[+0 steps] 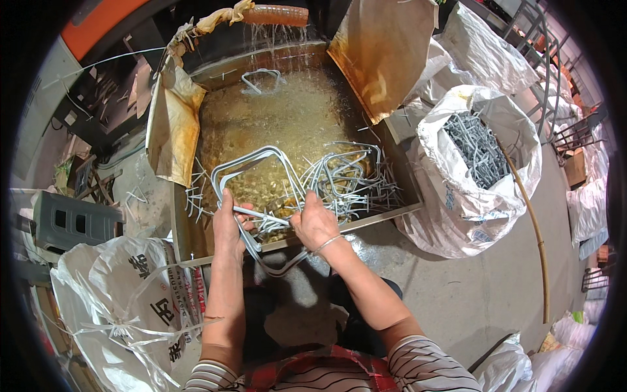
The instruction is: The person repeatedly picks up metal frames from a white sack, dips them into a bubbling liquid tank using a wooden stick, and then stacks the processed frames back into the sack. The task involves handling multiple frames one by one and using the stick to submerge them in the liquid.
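My left hand (228, 221) is closed round one side of a stack of grey bent metal loops (260, 153) with rounded corners. On the stack's other side, my right hand (315, 223) grips it with fingers curled, a thin bracelet at the wrist. A straight bar of the metal spans the gap between both hands. The loops tilt over the near edge of a water tank (385, 217). More bent metal pieces (356, 171) lie tangled in the tank's near right corner, beside my right hand. One separate metal loop (262, 81) sits in the water at the far end.
Water pours from an orange ribbed hose (279, 14) above the tank's far end. Stained boards (177, 121) flank the tank. To the right stands a white sack (428, 215) full of short metal pieces, a bent stick (541, 261) leaning out. Another white sack (98, 281) lies near left.
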A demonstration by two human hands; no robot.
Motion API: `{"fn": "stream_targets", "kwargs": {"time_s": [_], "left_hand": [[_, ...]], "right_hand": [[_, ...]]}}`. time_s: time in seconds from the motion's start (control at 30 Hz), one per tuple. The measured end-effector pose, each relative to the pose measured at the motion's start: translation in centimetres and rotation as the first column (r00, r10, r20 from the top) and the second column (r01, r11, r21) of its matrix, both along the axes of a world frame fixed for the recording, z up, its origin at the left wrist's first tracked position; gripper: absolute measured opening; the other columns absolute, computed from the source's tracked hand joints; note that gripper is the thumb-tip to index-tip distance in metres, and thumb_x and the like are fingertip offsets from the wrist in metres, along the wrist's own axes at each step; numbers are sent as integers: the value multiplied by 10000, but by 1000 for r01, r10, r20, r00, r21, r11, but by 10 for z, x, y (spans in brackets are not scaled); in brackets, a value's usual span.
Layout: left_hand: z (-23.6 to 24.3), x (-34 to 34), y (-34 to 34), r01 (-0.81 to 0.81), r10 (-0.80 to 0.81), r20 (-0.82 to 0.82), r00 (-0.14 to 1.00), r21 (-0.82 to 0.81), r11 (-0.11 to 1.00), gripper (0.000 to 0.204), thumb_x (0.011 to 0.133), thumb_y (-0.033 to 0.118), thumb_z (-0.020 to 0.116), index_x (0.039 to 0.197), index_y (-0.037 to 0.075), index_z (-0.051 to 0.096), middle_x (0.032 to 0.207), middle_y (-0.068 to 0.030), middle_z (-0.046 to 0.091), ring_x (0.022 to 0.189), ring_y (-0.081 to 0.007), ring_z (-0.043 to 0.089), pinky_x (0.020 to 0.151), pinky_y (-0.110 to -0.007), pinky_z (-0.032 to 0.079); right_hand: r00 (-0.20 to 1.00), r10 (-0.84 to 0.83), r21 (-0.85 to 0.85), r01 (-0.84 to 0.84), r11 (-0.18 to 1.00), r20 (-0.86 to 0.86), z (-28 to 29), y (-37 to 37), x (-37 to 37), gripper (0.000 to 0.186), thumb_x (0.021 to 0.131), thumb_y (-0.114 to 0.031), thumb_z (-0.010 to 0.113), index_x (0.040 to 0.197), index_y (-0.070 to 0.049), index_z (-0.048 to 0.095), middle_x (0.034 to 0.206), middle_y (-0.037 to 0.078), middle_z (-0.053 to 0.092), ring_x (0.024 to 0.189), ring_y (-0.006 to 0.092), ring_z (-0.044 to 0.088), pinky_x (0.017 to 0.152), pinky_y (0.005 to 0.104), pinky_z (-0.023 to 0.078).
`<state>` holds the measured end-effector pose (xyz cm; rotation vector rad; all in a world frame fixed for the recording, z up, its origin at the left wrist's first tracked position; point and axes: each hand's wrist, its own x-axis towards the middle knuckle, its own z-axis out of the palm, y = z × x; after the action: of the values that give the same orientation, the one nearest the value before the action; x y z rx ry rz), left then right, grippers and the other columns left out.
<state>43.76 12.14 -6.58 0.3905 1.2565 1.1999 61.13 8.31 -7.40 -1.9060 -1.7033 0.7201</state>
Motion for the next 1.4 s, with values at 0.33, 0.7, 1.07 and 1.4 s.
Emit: {"fn": "stream_targets", "kwargs": {"time_s": [0.33,0.7,1.07,1.4], "left_hand": [[3,0,-1,-18,18,32,999,-7,1000,372,892,402,509,709,88,436,640,-77,529,439,-57,390,366,-188,303],[4,-2,-1,-23,24,9,1000,-13,1000,355,888,401,517,734,92,436,647,-77,528,453,-57,396,371,-185,308],[4,-2,0,-36,37,12,999,-18,999,356,891,398,512,719,97,432,643,-75,529,449,-56,392,365,-181,296],[4,-2,-1,-37,37,5,999,-25,999,353,891,392,516,720,93,435,642,-78,532,450,-61,394,368,-181,294]], "right_hand": [[1000,13,27,-13,1000,0,-5,0,-2,338,771,-166,502,970,84,389,883,301,546,779,436,581,701,462,482],[1000,22,21,-23,1000,17,-7,1,-5,329,776,-176,496,956,76,386,862,294,545,750,433,586,680,464,486],[1000,11,47,-13,999,25,-10,0,-6,332,776,-175,488,969,79,396,867,296,550,748,429,589,682,460,487],[999,24,8,-24,1000,31,-6,0,-6,342,775,-172,503,971,85,393,862,303,552,751,428,590,679,458,487]]}}
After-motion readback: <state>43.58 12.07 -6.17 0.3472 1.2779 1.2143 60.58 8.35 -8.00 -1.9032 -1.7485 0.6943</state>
